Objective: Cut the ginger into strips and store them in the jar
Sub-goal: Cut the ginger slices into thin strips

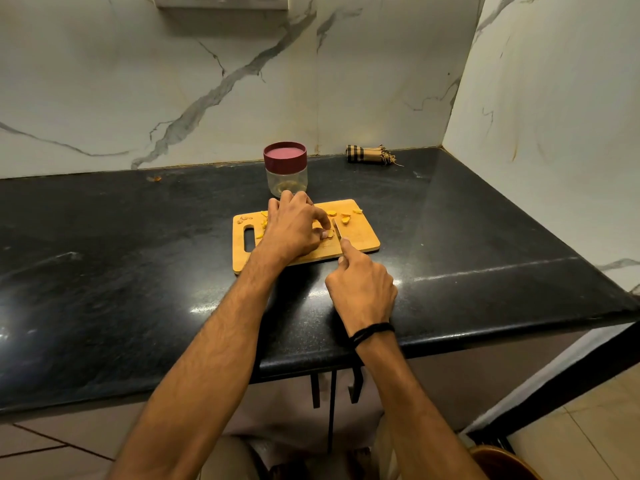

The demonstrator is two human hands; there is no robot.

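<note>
Ginger piece is sitting around the middle of the board, small and yellow-orange. The left hand is arched over it with fingers curled down, thumb and fingertips pinching it against the wood. More cut bits are scattered toward 12 and 1 o'clock of the board, and some brownish scraps lie up at the 10 o'clock corner.

The right hand is wrapped around the knife at about 5 o'clock from the ginger. Its index finger is stretched out along the back of the blade and the other fingers are closed over the handle, which is hidden in the fist. The thin, shiny blade stands just right of the ginger, right next to the left fingertips. Can't tell if it's touching the piece. There's a black cord band on that wrist.

The board is light wood, rectangular with rounded corners, and has a slot handle at its 9 o'clock end. It lies on a glossy, speckled black stone counter.

The jar stands just past the board at 12 o'clock. It's round and clear, with a ribbed maroon lid on it and something pale at the bottom, can't tell what. A rolled checked cloth with a frayed end lies at 1 o'clock, against the white marble wall with grey veins.
</note>
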